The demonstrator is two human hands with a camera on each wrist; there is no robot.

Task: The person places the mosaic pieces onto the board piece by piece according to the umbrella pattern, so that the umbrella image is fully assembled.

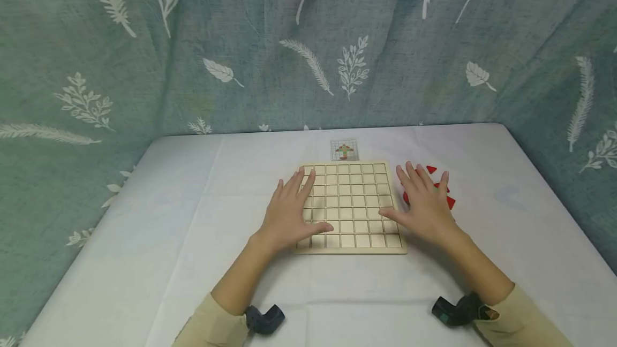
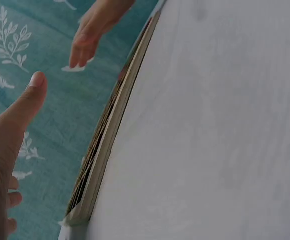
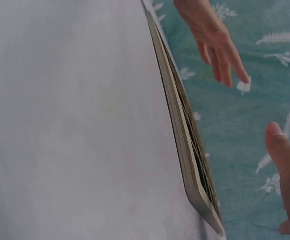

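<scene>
We see small red flat pieces (image 1: 451, 203) partly hidden behind right hand (image 1: 426, 208) | pale wooden gridded board (image 1: 347, 197) | left hand (image 1: 286, 213), right hand: spread, empty

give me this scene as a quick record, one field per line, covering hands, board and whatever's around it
board: pale, gridded, lying on the white table
left hand: holds nothing, over the board's left side
right hand: holds nothing, over the board's right edge
red pieces: right of the board, partly hidden by the right hand; count unclear
card: beyond the board's far edge, small coloured picture on a grid
curtain: blue-green, white leaves
</scene>
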